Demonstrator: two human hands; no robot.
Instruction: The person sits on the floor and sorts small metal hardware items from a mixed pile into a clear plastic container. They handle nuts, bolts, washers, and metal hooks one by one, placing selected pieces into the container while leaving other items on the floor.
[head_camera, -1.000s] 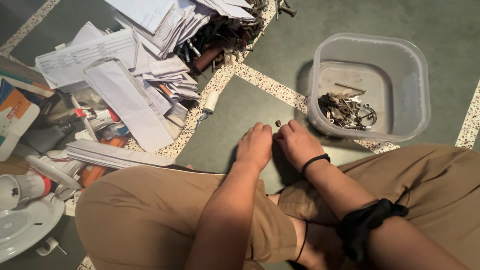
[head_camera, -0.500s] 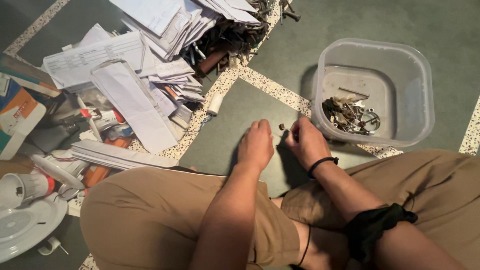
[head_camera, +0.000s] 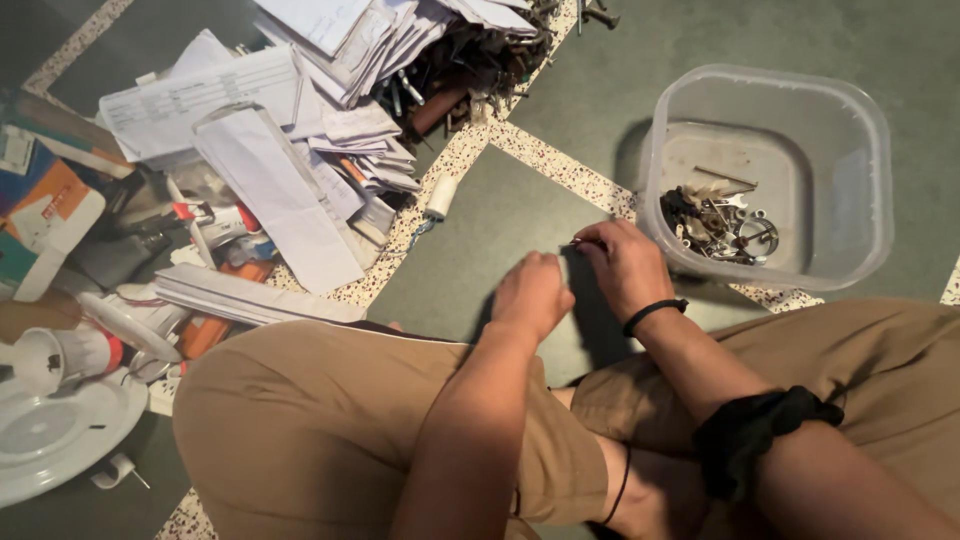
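Fingers of the right hand (head_camera: 625, 265) are pinched narrow on a small dark piece (head_camera: 573, 243), too small to tell its kind, just beside the near left corner of the clear plastic tub (head_camera: 860, 150) on the green floor (head_camera: 480, 230). Beside it, the left hand (head_camera: 533, 293) is curled into a loose fist; whether it holds anything I cannot tell. Metal screws and rings (head_camera: 718, 225) lie inside the tub, and a heap of papers (head_camera: 330, 130) is well apart at the far left

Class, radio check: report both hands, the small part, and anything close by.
Right hand pinching a thin small part, grip shut. Left hand curled just beside it, contents hidden. Clear plastic tub of metal bits close right.
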